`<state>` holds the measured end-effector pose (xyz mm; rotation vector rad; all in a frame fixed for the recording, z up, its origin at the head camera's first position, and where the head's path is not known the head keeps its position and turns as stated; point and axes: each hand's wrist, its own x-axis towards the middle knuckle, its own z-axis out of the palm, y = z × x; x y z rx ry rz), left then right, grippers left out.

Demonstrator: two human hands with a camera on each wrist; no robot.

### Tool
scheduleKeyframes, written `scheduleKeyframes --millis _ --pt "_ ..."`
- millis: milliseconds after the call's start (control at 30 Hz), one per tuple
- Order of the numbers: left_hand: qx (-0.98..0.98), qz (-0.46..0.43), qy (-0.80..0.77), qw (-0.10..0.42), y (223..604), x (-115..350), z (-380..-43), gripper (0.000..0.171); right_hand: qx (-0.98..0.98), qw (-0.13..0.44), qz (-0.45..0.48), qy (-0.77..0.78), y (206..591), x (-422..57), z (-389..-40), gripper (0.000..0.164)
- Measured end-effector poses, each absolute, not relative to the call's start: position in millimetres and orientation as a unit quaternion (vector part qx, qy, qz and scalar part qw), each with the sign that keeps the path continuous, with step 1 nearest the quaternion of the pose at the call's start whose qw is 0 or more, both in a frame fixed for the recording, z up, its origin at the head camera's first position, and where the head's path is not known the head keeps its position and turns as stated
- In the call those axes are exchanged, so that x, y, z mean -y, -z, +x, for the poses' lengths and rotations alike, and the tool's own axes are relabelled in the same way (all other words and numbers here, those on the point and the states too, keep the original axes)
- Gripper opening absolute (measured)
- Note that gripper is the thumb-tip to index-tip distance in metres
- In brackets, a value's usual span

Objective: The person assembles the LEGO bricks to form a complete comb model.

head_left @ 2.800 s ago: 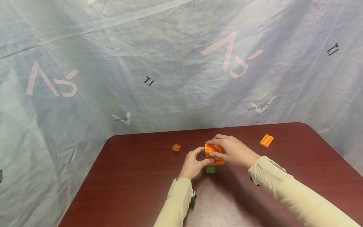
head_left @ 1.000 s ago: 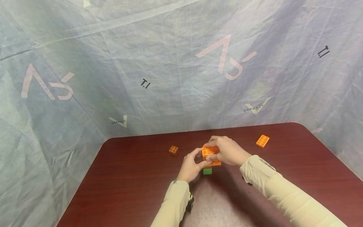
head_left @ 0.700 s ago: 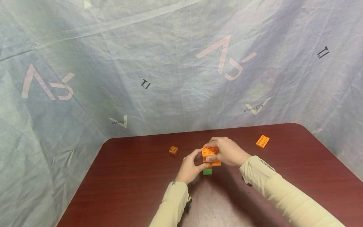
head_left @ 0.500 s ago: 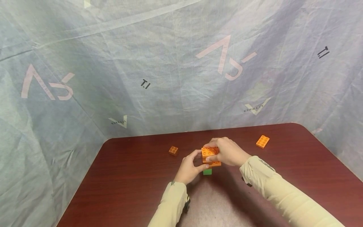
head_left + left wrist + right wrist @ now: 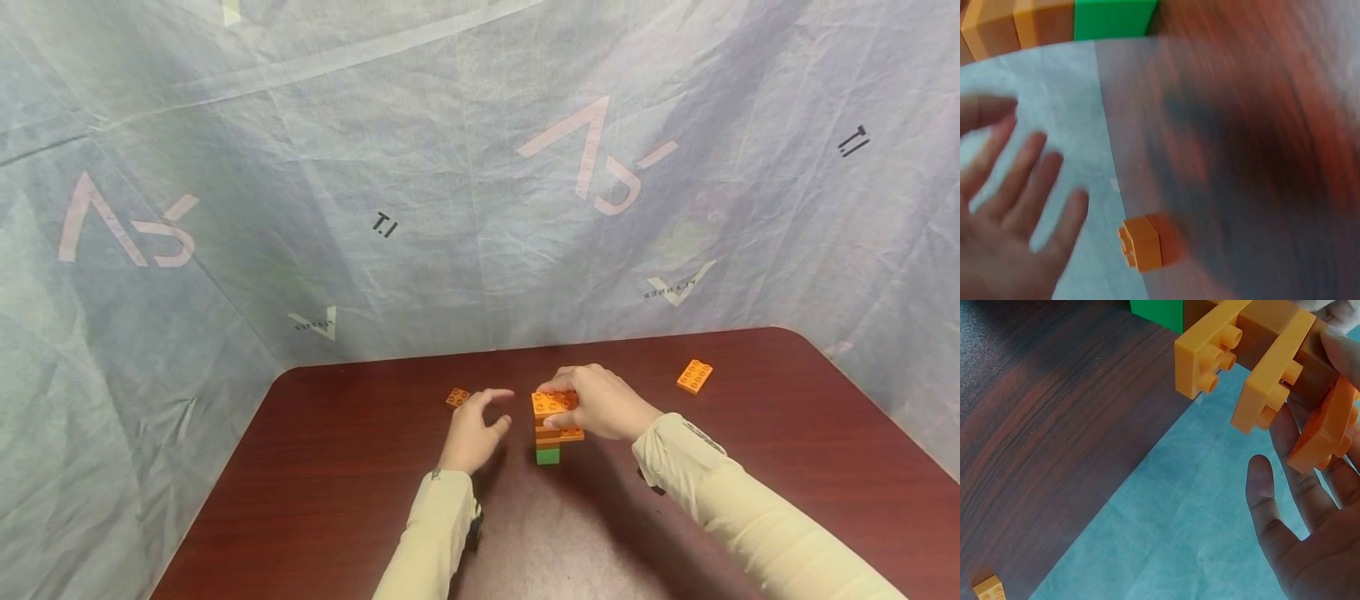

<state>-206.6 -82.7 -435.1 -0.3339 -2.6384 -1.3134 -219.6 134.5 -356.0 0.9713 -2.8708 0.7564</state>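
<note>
A stack of toy building bricks stands mid-table, a green brick [image 5: 547,456] at its foot and orange ones above. Several wide orange plates [image 5: 1272,381] jut out to one side, studs showing, with narrower orange bricks between them. My right hand [image 5: 603,404] grips the top orange plate [image 5: 551,403], thumb at the near side and fingers behind. Left of the stack, my left hand [image 5: 470,433] is apart from it, fingers spread and holding nothing. Just beyond its fingers lies a small orange brick [image 5: 456,397], partly covered in the head view; the left wrist view shows that brick [image 5: 1144,244] whole.
Toward the back right of the dark red table [image 5: 337,467] lies another orange brick [image 5: 694,377] with two rows of studs. A pale printed cloth [image 5: 480,208] hangs behind the table's far edge and along both sides.
My left hand has let go of the stack and moved left, toward the small orange brick. My right hand stays on the top of the stack, and more of the stack's lower bricks shows.
</note>
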Motion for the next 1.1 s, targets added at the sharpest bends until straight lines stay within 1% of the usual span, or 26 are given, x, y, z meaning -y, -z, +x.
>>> scheduleKeyframes --millis 133,233,300,467,700,900,1000,1100 --pt "0.912 -0.020 0.374 0.170 435.6 83.6 -210.4 0.033 0.920 0.004 0.308 -0.242 355.6 -134.8 -219.2 0.043" --pt "0.924 0.026 0.323 0.200 436.3 84.4 -213.7 0.035 0.921 0.003 0.304 -0.242 355.8 -134.5 -218.9 0.043" --pt "0.932 0.048 0.291 0.209 436.9 84.8 -216.4 0.036 0.922 0.002 0.304 -0.241 355.9 -134.3 -218.9 0.043" --pt "0.947 0.088 0.241 0.191 437.4 85.2 -223.3 0.041 0.922 0.005 0.305 -0.239 356.1 -134.3 -218.7 0.043" --pt "0.958 0.102 0.213 0.161 440.3 86.0 -229.9 0.047 0.923 0.002 0.297 -0.245 357.5 -133.0 -218.4 0.043" --pt "0.969 0.102 0.197 0.108 447.4 87.8 -232.8 0.056 0.925 -0.002 0.291 -0.243 357.9 -132.1 -218.3 0.043" --pt "0.971 0.101 0.189 0.104 450.7 87.3 -233.2 0.054 0.927 -0.002 0.289 -0.239 357.5 -132.3 -218.5 0.043" --pt "0.970 0.093 0.189 0.119 451.5 86.6 -233.8 0.047 0.927 0.000 0.291 -0.237 356.6 -132.8 -218.8 0.044"
